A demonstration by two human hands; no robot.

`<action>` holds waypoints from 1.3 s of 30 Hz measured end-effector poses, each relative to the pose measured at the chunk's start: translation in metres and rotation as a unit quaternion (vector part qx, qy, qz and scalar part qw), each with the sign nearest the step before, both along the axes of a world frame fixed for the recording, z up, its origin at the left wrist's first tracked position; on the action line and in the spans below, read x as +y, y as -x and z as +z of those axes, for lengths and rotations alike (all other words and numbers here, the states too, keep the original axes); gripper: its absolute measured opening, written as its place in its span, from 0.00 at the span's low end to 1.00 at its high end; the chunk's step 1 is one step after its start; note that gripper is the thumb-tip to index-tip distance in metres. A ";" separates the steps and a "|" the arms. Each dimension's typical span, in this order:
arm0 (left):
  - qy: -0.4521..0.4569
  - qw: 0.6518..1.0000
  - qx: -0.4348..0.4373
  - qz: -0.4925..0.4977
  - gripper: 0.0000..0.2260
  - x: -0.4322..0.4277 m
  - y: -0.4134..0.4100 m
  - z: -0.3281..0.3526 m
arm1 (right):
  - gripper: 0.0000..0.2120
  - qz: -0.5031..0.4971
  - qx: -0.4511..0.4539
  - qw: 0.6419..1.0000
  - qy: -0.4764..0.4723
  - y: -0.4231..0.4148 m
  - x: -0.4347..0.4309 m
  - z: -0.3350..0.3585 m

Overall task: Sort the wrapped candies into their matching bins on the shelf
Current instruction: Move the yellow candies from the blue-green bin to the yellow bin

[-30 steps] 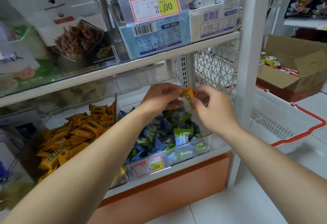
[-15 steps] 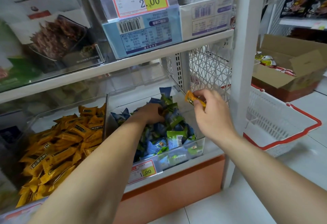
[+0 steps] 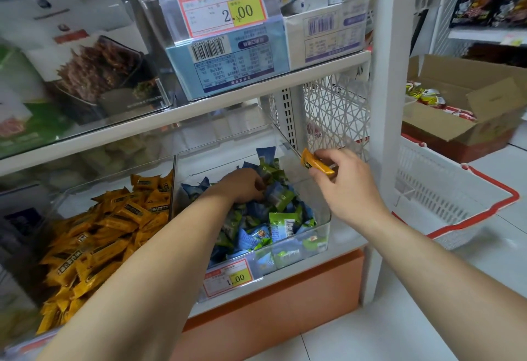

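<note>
Two clear bins stand side by side on the bottom shelf. The left bin (image 3: 65, 203) is heaped with orange wrapped candies (image 3: 108, 232). The right bin (image 3: 322, 235) holds blue and green wrapped candies (image 3: 273, 220). My left hand (image 3: 242, 186) reaches down into the blue and green heap, fingers curled among the wrappers; what they hold is hidden. My right hand (image 3: 345, 183) hovers above the right bin's far right corner and pinches one orange candy (image 3: 316, 162) between thumb and fingers.
A price tag marked 1.00 (image 3: 229, 278) hangs on the right bin's front. The shelf above carries boxed goods and a 2.00 tag (image 3: 222, 8). A white upright (image 3: 390, 103) borders the shelf; beyond it sit a white basket with red rim (image 3: 456, 203) and a cardboard box (image 3: 470, 109).
My left hand let go of the orange candy and dropped into the blue and green heap. My right hand kept the candy and drew slightly right.
</note>
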State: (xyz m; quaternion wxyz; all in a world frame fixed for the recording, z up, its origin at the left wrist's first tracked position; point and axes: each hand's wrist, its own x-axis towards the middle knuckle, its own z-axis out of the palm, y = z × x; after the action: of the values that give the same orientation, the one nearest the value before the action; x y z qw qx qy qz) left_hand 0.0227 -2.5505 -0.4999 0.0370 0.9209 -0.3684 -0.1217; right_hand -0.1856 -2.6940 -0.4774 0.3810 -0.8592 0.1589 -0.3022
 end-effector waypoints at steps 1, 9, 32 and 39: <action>0.025 1.000 -0.006 -0.005 0.12 0.001 0.001 0.003 | 0.15 0.003 0.004 1.000 0.001 0.001 0.000 0.001; 0.234 0.971 -0.031 0.038 0.06 0.027 0.023 0.032 | 0.08 0.007 -0.057 0.998 -0.021 0.008 0.003 0.006; 0.540 0.789 0.259 0.136 0.07 -0.013 0.091 0.058 | 0.06 0.058 -0.091 0.978 -0.179 0.001 0.011 0.022; 0.199 0.977 0.008 0.070 0.11 -0.026 0.030 0.009 | 0.08 -0.014 -0.053 0.995 -0.087 0.000 -0.001 0.006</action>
State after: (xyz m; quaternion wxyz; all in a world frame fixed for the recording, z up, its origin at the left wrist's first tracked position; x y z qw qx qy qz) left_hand -0.0069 -2.5763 -0.4912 0.2312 0.9176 -0.3194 -0.0508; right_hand -0.1855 -2.6953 -0.4710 0.4579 -0.8033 0.1762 -0.3376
